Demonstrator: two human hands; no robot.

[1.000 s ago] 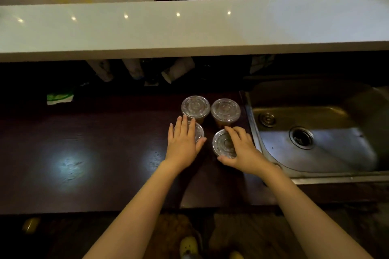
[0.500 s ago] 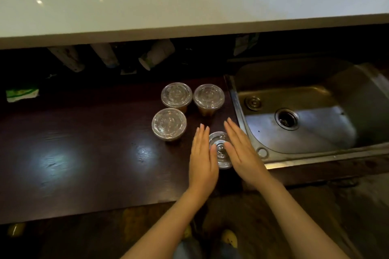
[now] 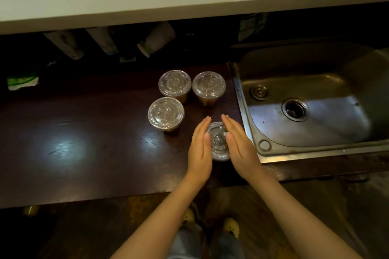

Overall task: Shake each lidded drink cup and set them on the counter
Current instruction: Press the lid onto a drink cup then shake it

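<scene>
Flanking cup (image 3: 219, 142): both flat hands

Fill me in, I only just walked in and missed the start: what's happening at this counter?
A person is working through four lidded drink cups on a dark counter beside a metal sink. The left hand and right hand are flat against either side of the nearest cup, fingers straight, as if about to lift it. The other three cups stand untouched just behind it.
</scene>
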